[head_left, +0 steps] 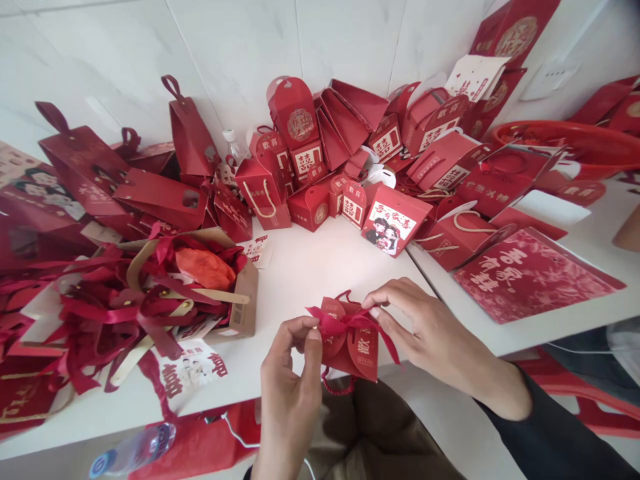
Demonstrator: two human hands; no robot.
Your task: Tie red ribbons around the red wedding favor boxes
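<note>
A small red gift box (367, 353) with gold characters lies at the table's front edge. Across its top runs a crimson ribbon (345, 325) tied in a bow. My left hand (295, 373) pinches the bow's left end between thumb and finger. On the other side, my right hand (417, 327) pinches the ribbon near the right loop, and a tail hangs down past the box. A twisted red cord (337, 387) shows below the box, with more cord at its top.
To the left, a cardboard box (245, 300) overflows with ribbons and straps. Many red gift boxes (300, 120) crowd the wall side. A flat floral card bag (535, 273) lies at right. An orange-red basin (590, 143) stands behind it. Below the table is a plastic bottle (135, 450).
</note>
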